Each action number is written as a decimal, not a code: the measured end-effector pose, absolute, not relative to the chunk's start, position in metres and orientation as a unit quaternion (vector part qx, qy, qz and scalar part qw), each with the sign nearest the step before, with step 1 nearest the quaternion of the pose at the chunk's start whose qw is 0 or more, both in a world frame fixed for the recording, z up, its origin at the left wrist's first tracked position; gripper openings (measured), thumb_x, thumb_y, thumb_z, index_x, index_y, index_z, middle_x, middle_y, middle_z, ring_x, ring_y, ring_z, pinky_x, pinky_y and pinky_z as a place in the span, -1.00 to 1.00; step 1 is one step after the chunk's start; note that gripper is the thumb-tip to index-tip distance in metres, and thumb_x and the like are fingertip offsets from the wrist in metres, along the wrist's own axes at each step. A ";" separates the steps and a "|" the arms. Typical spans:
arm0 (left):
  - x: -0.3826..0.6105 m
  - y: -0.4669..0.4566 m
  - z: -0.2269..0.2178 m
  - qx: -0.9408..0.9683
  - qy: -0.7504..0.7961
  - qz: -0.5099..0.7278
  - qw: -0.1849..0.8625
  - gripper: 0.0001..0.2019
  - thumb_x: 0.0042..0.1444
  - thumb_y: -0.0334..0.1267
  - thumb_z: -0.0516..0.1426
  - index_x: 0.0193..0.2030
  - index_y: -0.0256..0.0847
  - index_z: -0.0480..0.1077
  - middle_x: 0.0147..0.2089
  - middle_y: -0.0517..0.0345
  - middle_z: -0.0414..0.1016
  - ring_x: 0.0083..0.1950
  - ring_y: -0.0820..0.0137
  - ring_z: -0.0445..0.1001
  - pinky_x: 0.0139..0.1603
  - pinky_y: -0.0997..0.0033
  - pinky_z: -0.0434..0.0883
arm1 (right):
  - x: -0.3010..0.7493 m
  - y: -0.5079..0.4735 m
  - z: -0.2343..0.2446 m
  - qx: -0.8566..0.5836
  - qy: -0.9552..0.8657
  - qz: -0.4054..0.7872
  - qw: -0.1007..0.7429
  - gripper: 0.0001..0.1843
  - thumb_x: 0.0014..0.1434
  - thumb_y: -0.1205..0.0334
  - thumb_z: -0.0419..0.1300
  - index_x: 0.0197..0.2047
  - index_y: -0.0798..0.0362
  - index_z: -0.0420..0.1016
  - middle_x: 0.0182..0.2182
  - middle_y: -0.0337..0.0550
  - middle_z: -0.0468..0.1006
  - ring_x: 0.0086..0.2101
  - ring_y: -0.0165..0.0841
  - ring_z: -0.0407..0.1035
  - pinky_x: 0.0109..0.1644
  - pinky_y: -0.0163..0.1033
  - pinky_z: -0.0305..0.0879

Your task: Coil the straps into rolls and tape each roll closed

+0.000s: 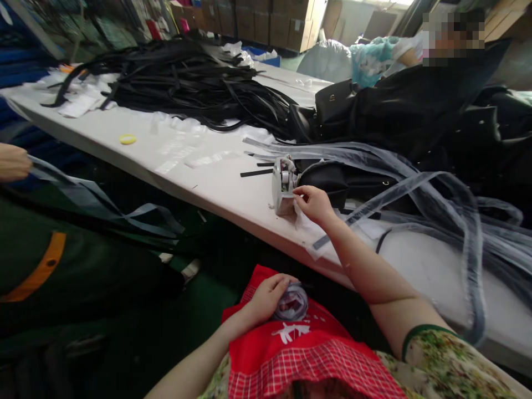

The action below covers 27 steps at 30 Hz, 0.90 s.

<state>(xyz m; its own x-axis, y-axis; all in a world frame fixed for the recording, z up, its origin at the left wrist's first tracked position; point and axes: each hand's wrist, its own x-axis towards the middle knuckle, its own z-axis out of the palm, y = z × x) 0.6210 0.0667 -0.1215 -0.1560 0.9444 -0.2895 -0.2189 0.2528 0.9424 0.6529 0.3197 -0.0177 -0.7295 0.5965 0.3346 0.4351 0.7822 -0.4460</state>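
Note:
Close to the red apron (291, 349), my left hand (268, 296) grips a coiled strap (292, 302) wrapped in clear plastic. Its fingers curl around the coil's upper left side. My right hand (316, 204) reaches over the table to a tape dispenser (283, 188) and pinches at its near right edge. Whatever lies between those fingertips is too small to make out. Black strips (255, 173) stick out to the left of the dispenser. Several straps in clear plastic sleeves (419, 191) run to the right, one passing beneath my right forearm.
The long white table (166, 155) bears a big heap of black straps (187, 77), black bags (390, 122) and a yellow ring (127, 139). At the left, another person's hand (14, 163) holds plastic-sleeved strips. Someone else sits behind the bags. Cardboard boxes (270, 25) are stacked behind.

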 end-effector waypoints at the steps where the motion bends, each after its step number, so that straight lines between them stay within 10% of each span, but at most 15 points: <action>1: 0.622 0.066 -0.122 0.310 0.563 0.519 0.563 -0.51 0.17 0.16 0.05 -0.11 -0.25 0.51 -0.19 0.03 0.58 -0.21 0.30 0.51 -0.15 0.34 0.44 | 0.653 0.323 -0.019 -0.292 -0.913 0.164 0.233 -0.78 0.18 0.28 0.13 -0.16 0.09 0.58 -0.28 -0.13 0.61 -0.34 -0.34 0.42 -0.17 -0.26 0.30; 7: 0.627 0.061 -0.129 0.279 0.551 0.536 0.575 -0.43 0.10 0.26 0.07 -0.10 -0.26 0.49 -0.24 0.04 0.57 -0.31 0.33 0.49 -0.28 0.37 0.43 | 0.619 0.348 -0.008 -0.321 -0.931 0.051 0.169 -0.64 0.17 0.22 0.20 0.03 0.12 0.50 -0.09 0.00 0.53 -0.13 -0.24 0.42 -0.02 -0.22 0.30; 15: 0.619 0.060 -0.133 0.283 0.544 0.562 0.556 -0.41 0.08 0.28 0.09 -0.13 -0.25 0.51 -0.17 0.02 0.59 -0.15 0.27 0.51 -0.08 0.32 0.41 | 0.598 0.349 0.002 -0.404 -0.906 -0.055 0.112 -0.66 0.25 0.28 0.02 -0.26 0.17 0.64 -0.21 0.15 0.55 -0.22 -0.20 0.46 -0.18 -0.21 0.31; 24: 0.616 0.059 -0.127 0.301 0.539 0.553 0.559 -0.47 0.13 0.21 0.08 -0.12 -0.26 0.51 -0.16 0.01 0.60 -0.14 0.25 0.53 -0.07 0.31 0.43 | 0.755 0.314 0.034 -0.359 -0.817 -0.012 0.451 -0.72 0.25 0.10 0.12 -0.21 0.04 0.62 -0.34 -0.11 0.58 -0.34 -0.28 0.46 -0.26 -0.22 0.36; 27: 0.616 0.061 -0.123 0.314 0.544 0.537 0.563 -0.50 0.12 0.18 0.09 -0.12 -0.26 0.51 -0.13 0.00 0.59 -0.10 0.24 0.52 -0.03 0.30 0.43 | 0.821 0.295 0.014 -0.336 -0.826 -0.056 0.448 -0.77 0.24 0.19 0.18 -0.10 0.01 0.61 -0.25 -0.10 0.59 -0.28 -0.30 0.48 -0.17 -0.22 0.39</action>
<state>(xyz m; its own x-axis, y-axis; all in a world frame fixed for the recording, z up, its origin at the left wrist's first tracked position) 0.6160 0.0609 -0.1225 -0.1685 0.9465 -0.2752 -0.2619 0.2261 0.9382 0.8214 0.2951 0.0136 -0.3719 0.5060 0.7782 0.6057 0.7676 -0.2095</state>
